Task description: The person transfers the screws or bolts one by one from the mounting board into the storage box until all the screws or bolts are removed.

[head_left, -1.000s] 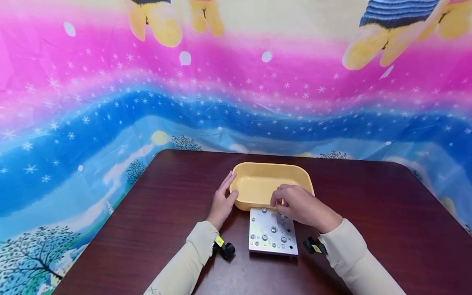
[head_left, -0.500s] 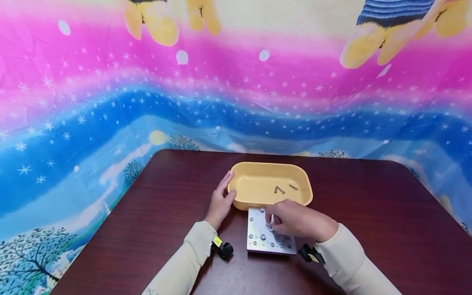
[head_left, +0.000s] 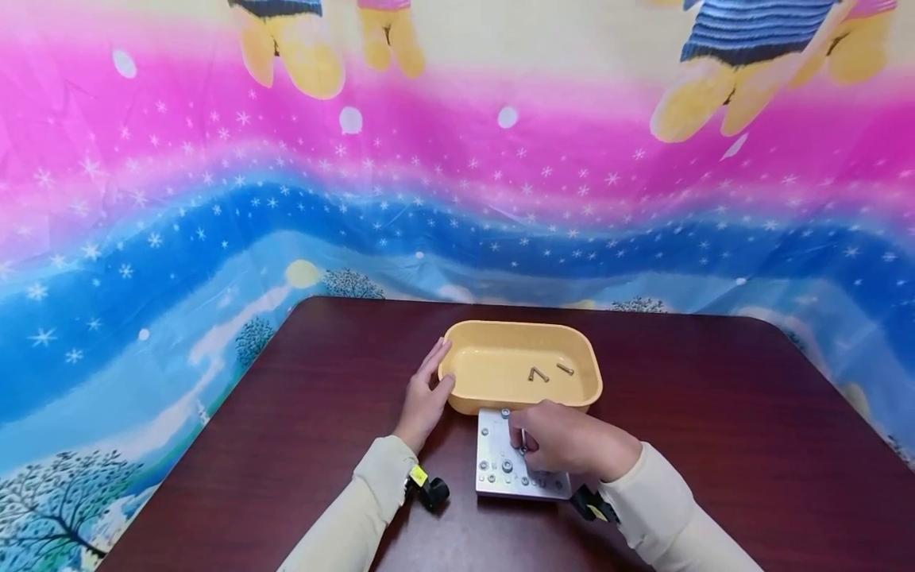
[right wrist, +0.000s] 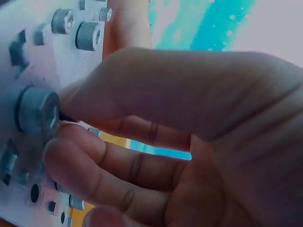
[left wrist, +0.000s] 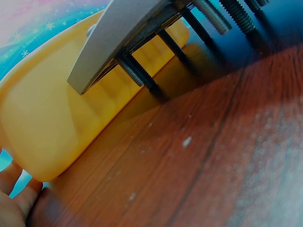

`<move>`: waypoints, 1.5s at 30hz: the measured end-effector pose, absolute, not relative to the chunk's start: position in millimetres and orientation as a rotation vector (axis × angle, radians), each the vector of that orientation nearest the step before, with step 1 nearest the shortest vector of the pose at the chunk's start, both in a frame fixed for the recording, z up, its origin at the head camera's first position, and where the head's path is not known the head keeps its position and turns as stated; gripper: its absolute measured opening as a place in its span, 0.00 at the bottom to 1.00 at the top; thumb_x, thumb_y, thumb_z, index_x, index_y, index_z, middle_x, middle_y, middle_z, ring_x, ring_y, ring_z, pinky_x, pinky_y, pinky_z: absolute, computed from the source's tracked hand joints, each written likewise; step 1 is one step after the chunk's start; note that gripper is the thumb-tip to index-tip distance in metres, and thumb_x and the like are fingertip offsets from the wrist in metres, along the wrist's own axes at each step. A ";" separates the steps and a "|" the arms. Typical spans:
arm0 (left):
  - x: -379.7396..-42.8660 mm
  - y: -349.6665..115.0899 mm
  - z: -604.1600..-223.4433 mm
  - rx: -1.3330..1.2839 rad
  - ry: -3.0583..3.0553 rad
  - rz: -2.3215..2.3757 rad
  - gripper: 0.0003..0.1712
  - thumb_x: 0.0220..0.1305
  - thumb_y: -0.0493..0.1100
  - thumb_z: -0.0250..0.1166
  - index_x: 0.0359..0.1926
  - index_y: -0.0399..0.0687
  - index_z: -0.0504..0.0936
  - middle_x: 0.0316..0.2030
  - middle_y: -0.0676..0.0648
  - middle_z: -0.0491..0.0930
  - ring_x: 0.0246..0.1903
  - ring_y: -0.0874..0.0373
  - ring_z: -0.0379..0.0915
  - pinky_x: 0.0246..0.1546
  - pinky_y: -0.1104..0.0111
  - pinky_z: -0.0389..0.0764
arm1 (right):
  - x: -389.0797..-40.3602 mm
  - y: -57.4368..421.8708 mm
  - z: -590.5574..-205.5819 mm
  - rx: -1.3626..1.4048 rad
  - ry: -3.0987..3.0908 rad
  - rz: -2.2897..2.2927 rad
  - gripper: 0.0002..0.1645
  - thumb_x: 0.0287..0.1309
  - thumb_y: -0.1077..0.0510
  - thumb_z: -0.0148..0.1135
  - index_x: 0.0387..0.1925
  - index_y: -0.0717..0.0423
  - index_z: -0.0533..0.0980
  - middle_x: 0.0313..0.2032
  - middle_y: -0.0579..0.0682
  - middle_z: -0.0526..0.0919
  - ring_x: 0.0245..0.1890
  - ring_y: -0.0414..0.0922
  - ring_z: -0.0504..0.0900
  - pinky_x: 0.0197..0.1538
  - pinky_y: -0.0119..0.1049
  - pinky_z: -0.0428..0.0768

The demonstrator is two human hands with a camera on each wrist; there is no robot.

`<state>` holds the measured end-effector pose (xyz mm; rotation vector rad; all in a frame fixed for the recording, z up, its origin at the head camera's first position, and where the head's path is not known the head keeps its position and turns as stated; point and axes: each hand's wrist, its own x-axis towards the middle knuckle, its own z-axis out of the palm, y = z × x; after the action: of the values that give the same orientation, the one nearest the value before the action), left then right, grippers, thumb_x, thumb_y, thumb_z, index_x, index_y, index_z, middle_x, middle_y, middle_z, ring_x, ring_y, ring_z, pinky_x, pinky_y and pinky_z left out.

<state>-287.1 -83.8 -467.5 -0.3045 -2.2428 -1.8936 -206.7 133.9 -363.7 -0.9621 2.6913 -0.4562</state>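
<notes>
Our right hand (head_left: 575,441) is nearer, fingers curled, and the big bolt (right wrist: 40,112) stands upright in the metal plate (head_left: 493,447) just past its thumb tip. Can't tell if we're pinching anything. Our left hand (head_left: 422,403) rests straight-fingered against the yellow tray (head_left: 486,373).

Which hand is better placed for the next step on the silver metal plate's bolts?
Right hand, likely: its fingers are close beside a silver cylindrical socket-head bolt on the silver rectangular metal plate. Left hand touches the yellow rectangular plastic tray, off the plate.
</notes>
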 end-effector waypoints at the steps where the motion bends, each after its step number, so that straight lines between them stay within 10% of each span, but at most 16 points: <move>1: -286.6 -84.1 -468.9 -0.300 -2.241 -1.894 0.32 0.67 0.36 0.57 0.69 0.61 0.67 0.70 0.64 0.58 0.71 0.63 0.47 0.68 0.61 0.57 | -205.8 133.5 -364.5 -0.970 2.694 -0.457 0.10 0.47 0.66 0.67 0.28 0.49 0.75 0.20 0.40 0.70 0.21 0.36 0.69 0.26 0.29 0.71; 24: -266.2 -83.1 -438.1 -0.313 -2.281 -1.886 0.31 0.66 0.34 0.55 0.70 0.47 0.65 0.72 0.53 0.57 0.72 0.56 0.47 0.67 0.61 0.58 | -205.8 129.3 -366.0 -0.882 2.731 -0.408 0.11 0.49 0.64 0.68 0.25 0.49 0.73 0.19 0.42 0.70 0.20 0.38 0.69 0.25 0.30 0.70; 45: -283.1 -82.3 -469.6 -0.245 -2.265 -1.875 0.31 0.66 0.38 0.57 0.69 0.61 0.68 0.68 0.69 0.59 0.70 0.67 0.48 0.68 0.62 0.56 | -202.4 128.4 -368.8 -0.840 2.727 -0.495 0.12 0.46 0.66 0.66 0.20 0.52 0.70 0.15 0.41 0.64 0.15 0.37 0.62 0.20 0.28 0.61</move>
<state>-283.1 -82.3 -469.6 -0.2454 -2.2651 -1.8746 -202.4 128.4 -368.8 -0.8402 2.7274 -0.4949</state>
